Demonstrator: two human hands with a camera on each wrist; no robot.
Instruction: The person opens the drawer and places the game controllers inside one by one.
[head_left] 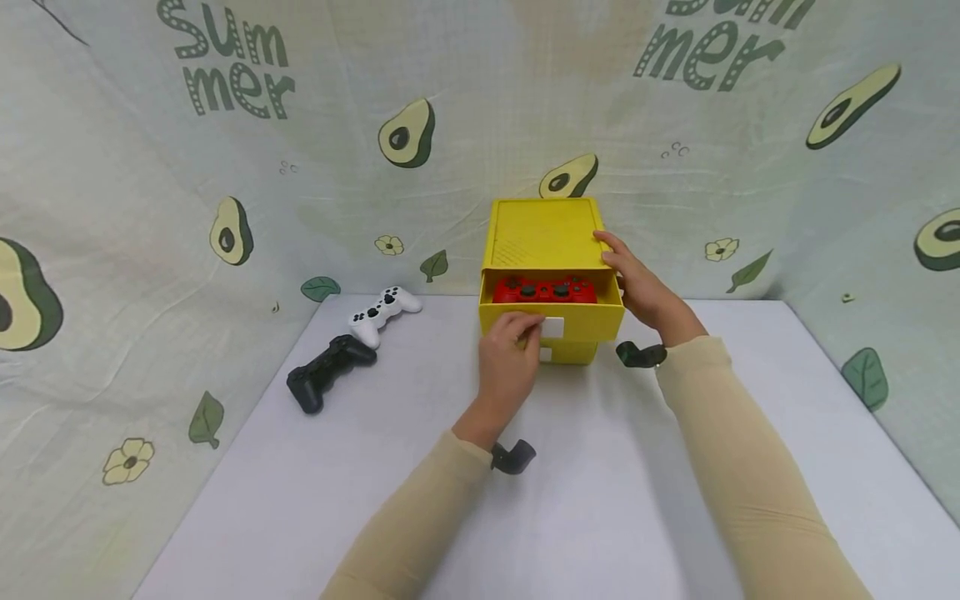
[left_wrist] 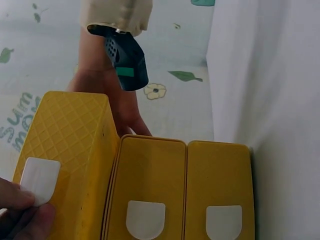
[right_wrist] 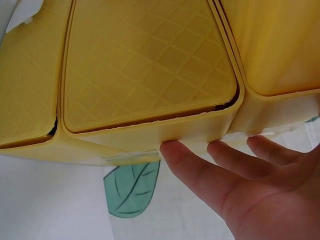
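A yellow drawer unit (head_left: 543, 229) stands at the back of the table, its top drawer (head_left: 588, 322) pulled partway out. Inside that drawer lies a red game controller (head_left: 544, 291). My left hand (head_left: 504, 362) pinches the drawer's white handle (left_wrist: 41, 180) between thumb and fingers. With fingers extended, my right hand (head_left: 643, 287) touches the right side of the unit; the right wrist view shows its fingertips (right_wrist: 172, 147) against the yellow side wall. Two lower drawers with white handles, one of them here (left_wrist: 145, 220), are closed in the left wrist view.
To the left on the white table (head_left: 405, 400) lie a white game controller (head_left: 384, 314) and a black game controller (head_left: 330, 371), close together. A patterned cloth (head_left: 465, 208) hangs right behind the drawer unit and along both sides.
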